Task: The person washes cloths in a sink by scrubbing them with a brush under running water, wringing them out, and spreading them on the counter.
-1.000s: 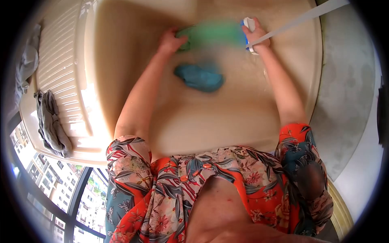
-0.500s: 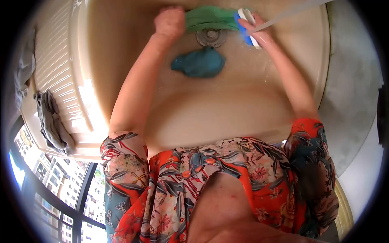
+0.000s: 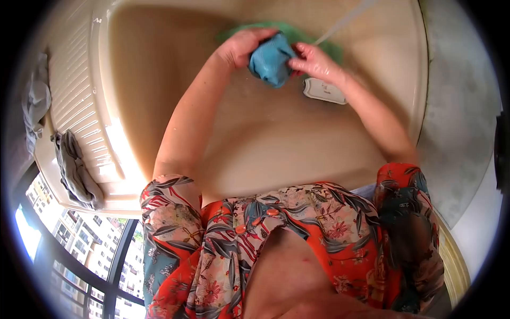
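A wet, bunched blue cloth (image 3: pixel 270 61) is held up over the sink basin between both hands. My left hand (image 3: pixel 241 47) is closed on its left and upper side. From the right, my right hand (image 3: pixel 317 65) pinches the cloth's edge with thumb and fingers. Beneath and behind the hands lies a green cloth (image 3: pixel 333 52), partly hidden by them. A scrubbing brush (image 3: pixel 325 91) rests on the basin floor below my right wrist, its white back facing up and its bristles out of sight.
A stream of water (image 3: pixel 345 20) falls from the upper right, behind my right hand. The beige basin (image 3: pixel 255 138) has a ribbed drainboard (image 3: pixel 79 106) on its left. Grey cloths (image 3: pixel 77 170) lie along that side, near a window. A grey counter (image 3: pixel 457 106) borders the right.
The brush has left my right hand and now lies on the basin floor. The blue cloth has been lifted from the basin into both hands, and my left hand has released the green cloth.
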The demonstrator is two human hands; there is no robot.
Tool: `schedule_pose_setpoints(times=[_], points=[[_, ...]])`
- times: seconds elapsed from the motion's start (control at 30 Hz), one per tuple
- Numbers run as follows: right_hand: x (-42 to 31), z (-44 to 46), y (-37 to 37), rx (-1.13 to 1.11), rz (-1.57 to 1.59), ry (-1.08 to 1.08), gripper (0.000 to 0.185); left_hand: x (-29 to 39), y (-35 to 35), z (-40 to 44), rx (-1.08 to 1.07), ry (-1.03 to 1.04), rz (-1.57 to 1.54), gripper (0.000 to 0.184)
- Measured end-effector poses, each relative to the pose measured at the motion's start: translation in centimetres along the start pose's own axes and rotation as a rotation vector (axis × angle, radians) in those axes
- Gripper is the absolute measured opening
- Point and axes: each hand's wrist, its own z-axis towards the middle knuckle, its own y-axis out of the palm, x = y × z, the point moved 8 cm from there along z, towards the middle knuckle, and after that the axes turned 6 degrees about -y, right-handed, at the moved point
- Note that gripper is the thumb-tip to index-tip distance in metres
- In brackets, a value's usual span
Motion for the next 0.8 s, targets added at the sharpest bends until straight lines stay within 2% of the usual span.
schedule_pose_setpoints(times=[0.03, 0.07, 0.1, 0.13, 0.2, 0.23, 0.3, 0.4, 0.43, 0.53, 0.6, 0.63, 0.67, 0.7, 0.73, 0.77, 0.8], points=[[-0.3, 0.5, -1.3, 0.047, 0.132, -0.049, 0.043, 0.5, -0.9, -0.4, 0.058, -0.043, -0.053, 0.037], [0.0, 0.4, -4.1, 0.158, 0.004, 0.044, 0.043, 1.0, -1.7, -0.8, 0.115, -0.086, -0.110, 0.037], [0.5, 0.1, -6.9, 0.226, -0.070, 0.099, 0.045, 3.6, -1.9, -3.2, 0.285, 0.060, 0.210, 0.040], [1.0, 0.0, -9.7, 0.297, -0.149, 0.150, 0.046, 3.4, -6.5, -0.7, 0.370, 0.193, 0.488, 0.042], [4.5, 1.2, -13.6, 0.455, -0.251, 0.055, 0.035, 1.5, -11.5, 3.3, 0.383, 0.547, 0.829, 0.045], [6.3, 1.6, -14.5, 0.530, -0.302, 0.005, 0.029, 0.9, -11.4, 4.0, 0.379, 0.489, 0.828, 0.044], [5.3, 2.7, -7.8, 0.753, -0.967, 0.187, 0.036, -0.4, -9.4, 5.1, 0.375, 0.369, 0.823, 0.042], [7.7, 4.5, -6.0, 0.452, -0.567, -0.013, 0.045, -2.9, -7.4, 6.2, 0.364, 0.176, 0.824, 0.039], [8.3, 3.4, -9.4, 0.538, -0.458, 0.101, 0.052, -5.4, -9.2, 7.2, -0.014, 0.205, 0.151, 0.035], [7.0, 1.3, -15.1, 0.734, -0.160, -0.019, 0.057, -4.6, -7.7, 4.6, -0.035, 0.136, -0.149, 0.031], [7.5, 5.0, -11.8, 0.761, -0.581, -0.064, 0.047, -2.8, -4.8, 2.2, -0.064, 0.102, -0.348, 0.029], [3.0, 6.1, -5.2, 0.746, -0.744, -0.099, 0.047, -2.4, -3.7, 1.6, -0.077, 0.080, -0.439, 0.029], [3.6, 7.6, -2.8, 0.752, -0.430, -0.159, 0.046, -1.9, -2.6, 0.9, -0.087, 0.058, -0.529, 0.028], [0.6, 7.8, 0.2, 0.662, -0.368, -0.211, 0.043, -1.7, -2.0, 0.3, -0.102, 0.041, -0.587, 0.028], [-4.3, 6.5, 3.4, 0.592, -0.563, -0.167, 0.035, -1.9, -2.0, 0.0, -0.088, 0.036, -0.619, 0.027], [-7.6, 4.8, 6.4, 0.660, -0.686, -0.422, 0.030, -2.2, -2.2, -0.4, -0.077, 0.048, -0.640, 0.027], [-9.4, 4.3, 8.5, 0.564, -0.696, -0.436, 0.027, -2.8, -2.6, -0.7, -0.058, 0.063, -0.660, 0.026]])
